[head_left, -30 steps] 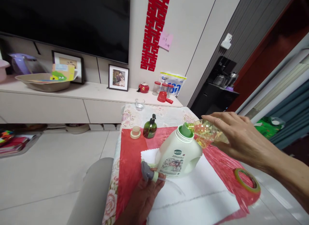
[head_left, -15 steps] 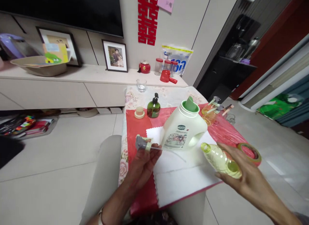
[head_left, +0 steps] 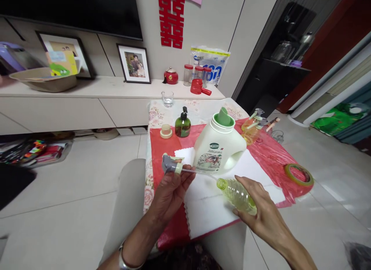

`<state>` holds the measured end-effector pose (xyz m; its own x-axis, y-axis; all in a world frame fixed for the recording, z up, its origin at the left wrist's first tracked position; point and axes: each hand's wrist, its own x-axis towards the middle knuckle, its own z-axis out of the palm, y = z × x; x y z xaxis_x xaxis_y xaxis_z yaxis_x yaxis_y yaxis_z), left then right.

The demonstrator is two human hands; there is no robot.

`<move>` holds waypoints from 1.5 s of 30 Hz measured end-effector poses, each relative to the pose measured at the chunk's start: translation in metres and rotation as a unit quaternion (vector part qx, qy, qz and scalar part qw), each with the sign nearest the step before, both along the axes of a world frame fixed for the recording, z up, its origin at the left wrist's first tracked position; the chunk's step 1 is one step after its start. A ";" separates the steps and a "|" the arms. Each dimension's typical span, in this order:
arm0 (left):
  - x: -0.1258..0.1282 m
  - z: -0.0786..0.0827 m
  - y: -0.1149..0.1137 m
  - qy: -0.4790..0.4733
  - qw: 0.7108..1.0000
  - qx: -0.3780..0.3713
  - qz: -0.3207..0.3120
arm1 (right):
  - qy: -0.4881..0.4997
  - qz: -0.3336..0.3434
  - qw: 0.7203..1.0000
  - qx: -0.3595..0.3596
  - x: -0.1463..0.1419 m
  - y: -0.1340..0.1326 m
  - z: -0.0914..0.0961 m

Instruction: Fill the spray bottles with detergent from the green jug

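My left hand (head_left: 171,190) grips a grey and green spray-trigger head (head_left: 171,165) whose clear dip tube (head_left: 199,173) runs rightward. My right hand (head_left: 261,214) holds a small yellow-green plastic bottle (head_left: 236,193), tilted with its open neck pointing at the tube's end. Just behind them a large white detergent jug (head_left: 218,152) with a green spout stands uncapped on a white cloth (head_left: 208,208), which lies on a red sheet over the small table (head_left: 199,107).
A green pump bottle (head_left: 182,125), a cream cap (head_left: 166,131) and a glass (head_left: 167,98) stand at the table's far side. More spray bottles (head_left: 251,125) lie at right, a tape roll (head_left: 299,174) near the right edge. A low cabinet (head_left: 87,103) runs behind.
My right hand brought the small bottle down from the jug's spout and then leftward, toward the dip tube held in my left hand. The view tilted down.
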<state>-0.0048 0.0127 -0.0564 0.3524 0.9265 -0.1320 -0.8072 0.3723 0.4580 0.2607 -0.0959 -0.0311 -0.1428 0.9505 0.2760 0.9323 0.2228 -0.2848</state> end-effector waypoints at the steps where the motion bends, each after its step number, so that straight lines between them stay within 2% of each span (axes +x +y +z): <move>1: 0.002 0.000 -0.002 0.008 1.000 0.006 -0.004 | 0.002 0.006 1.000 0.000 -0.003 0.001 -0.001; 6: 0.011 -0.003 -0.011 0.050 0.998 0.038 -0.031 | 0.040 0.007 0.999 -0.004 -0.025 0.008 -0.003; 15: 0.019 0.000 -0.017 0.086 0.991 0.095 -0.041 | 0.098 0.025 0.995 -0.001 -0.056 0.015 -0.001; 27: 0.016 -0.004 -0.017 0.078 0.990 0.104 -0.047 | 0.145 0.046 0.987 0.050 -0.062 0.016 -0.008; 33: 0.012 -0.005 -0.017 0.085 0.987 0.104 -0.084 | 0.243 0.070 0.967 -0.007 -0.054 0.017 -0.009; 36: 0.011 -0.006 -0.018 0.090 0.987 0.085 -0.106 | 0.317 0.074 0.944 -0.044 -0.051 0.018 -0.012; 38: 0.011 -0.008 -0.018 0.082 0.987 0.081 -0.112 | 0.387 0.063 0.916 -0.083 -0.052 0.017 -0.016; 43: 0.011 -0.007 -0.019 0.066 0.986 0.088 -0.122 | 0.584 0.045 0.785 -0.201 -0.058 0.015 -0.026; 45: 0.011 -0.002 -0.020 0.063 0.987 0.084 -0.124 | 0.615 0.044 0.754 -0.225 -0.061 0.015 -0.028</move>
<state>0.0063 -0.0068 -0.0582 0.5620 0.8261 -0.0413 -0.6338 0.4622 0.6203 0.1993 -0.0809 -0.0591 -0.1099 0.9893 -0.0962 -0.1124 -0.1085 -0.9877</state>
